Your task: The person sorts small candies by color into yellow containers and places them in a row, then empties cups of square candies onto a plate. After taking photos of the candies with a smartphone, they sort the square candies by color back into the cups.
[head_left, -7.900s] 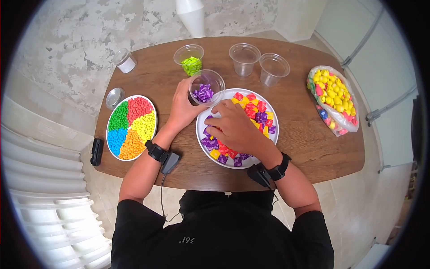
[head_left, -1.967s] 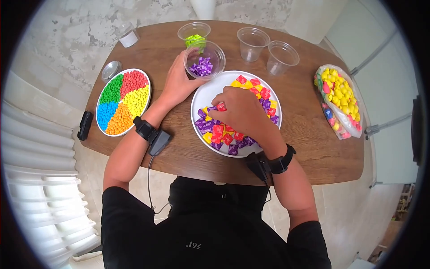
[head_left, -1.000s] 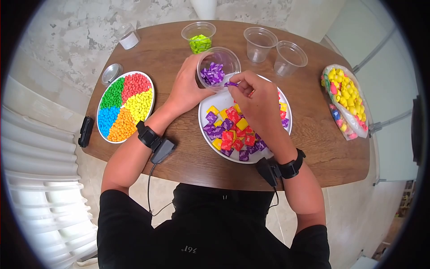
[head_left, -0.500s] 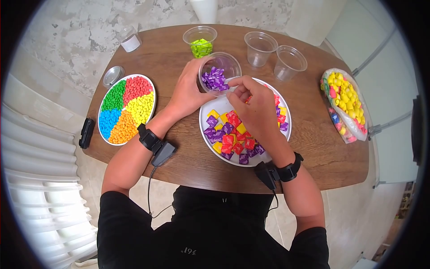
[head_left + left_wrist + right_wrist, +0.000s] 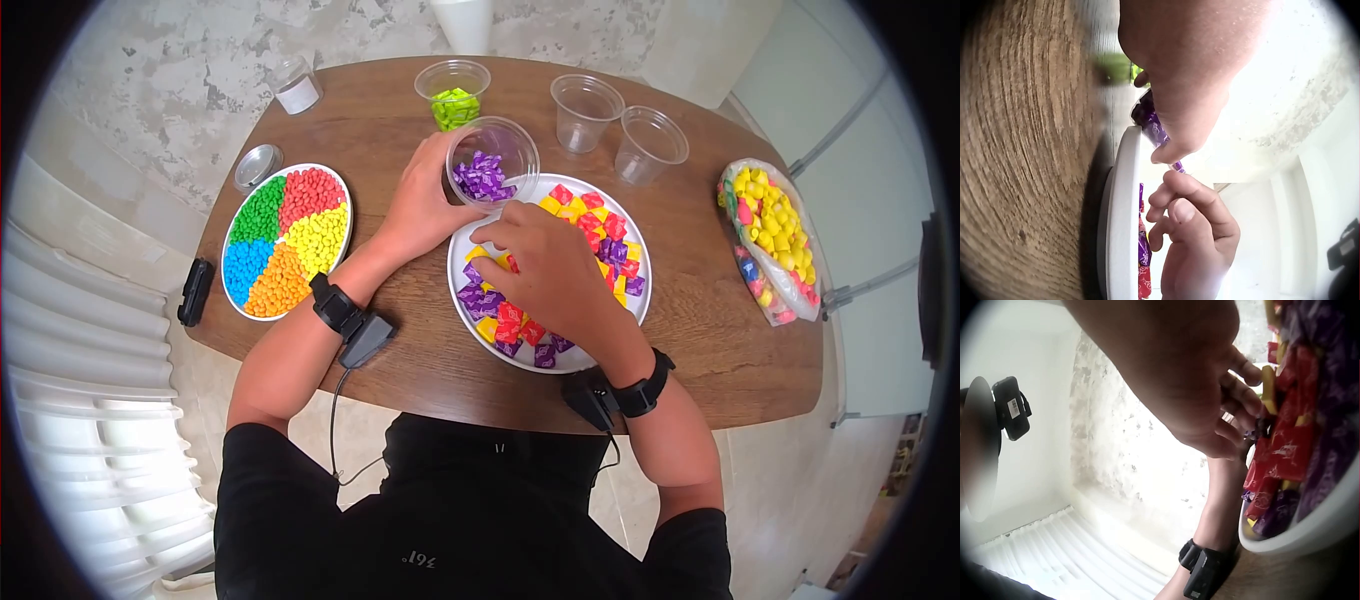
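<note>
My left hand grips a clear plastic cup, tilted at the left edge of a round white plate. Inside the cup lies a pile of purple wrapped candies. Over the plate hovers my right hand, fingers loosely bent and apart, with nothing seen between them in the left wrist view. Mixed square candies cover the plate: purple ones, red ones and yellow ones. In the right wrist view the fingertips are close to the candies; the palm hides part of the plate in the head view.
Behind stand a cup of green candies and two empty clear cups. At left are a plate of colour-sorted small candies, a jar, a lid and a black object. A bag of yellow and pink pieces lies right.
My right hand carried a purple candy to the cup, let it go there, and has moved back down over the plate. The left hand keeps holding the cup.
</note>
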The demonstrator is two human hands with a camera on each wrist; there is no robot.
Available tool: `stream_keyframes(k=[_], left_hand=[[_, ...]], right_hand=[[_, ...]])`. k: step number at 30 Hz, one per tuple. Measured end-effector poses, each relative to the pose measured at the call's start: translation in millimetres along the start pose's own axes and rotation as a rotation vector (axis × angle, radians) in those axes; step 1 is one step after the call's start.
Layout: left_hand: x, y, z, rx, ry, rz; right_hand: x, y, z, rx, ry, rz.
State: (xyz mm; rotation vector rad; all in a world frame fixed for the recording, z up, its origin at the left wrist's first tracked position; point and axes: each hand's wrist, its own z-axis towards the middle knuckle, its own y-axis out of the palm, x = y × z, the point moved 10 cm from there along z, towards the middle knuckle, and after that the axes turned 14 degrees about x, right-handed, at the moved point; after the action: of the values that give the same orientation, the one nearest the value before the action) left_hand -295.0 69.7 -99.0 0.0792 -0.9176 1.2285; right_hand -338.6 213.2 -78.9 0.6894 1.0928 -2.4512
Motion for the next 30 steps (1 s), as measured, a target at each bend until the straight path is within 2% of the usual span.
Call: stream_keyframes(k=[5, 15, 24, 26, 30], left_hand=[[-1, 0, 0, -0.003, 0.005, 0.003], [-4, 3, -1, -0.019, -0.004, 0.007], [-6, 4, -1, -0.032, -0.005, 0.009], [-5, 4, -1, -0.032, -0.003, 0.011], [-5, 3, -1, -0.031, -0.001, 0.008]], right_hand=[[-6, 2, -3, -0.008, -0.064, -0.112], [0, 10, -8, -0.057, -0.066, -0.142], [3, 8, -3, -0.033, 0.027, -0.007], [6, 3, 0, 0.007, 0.093, 0.070], [2, -10, 5, 0.093, 0.085, 0.068]])
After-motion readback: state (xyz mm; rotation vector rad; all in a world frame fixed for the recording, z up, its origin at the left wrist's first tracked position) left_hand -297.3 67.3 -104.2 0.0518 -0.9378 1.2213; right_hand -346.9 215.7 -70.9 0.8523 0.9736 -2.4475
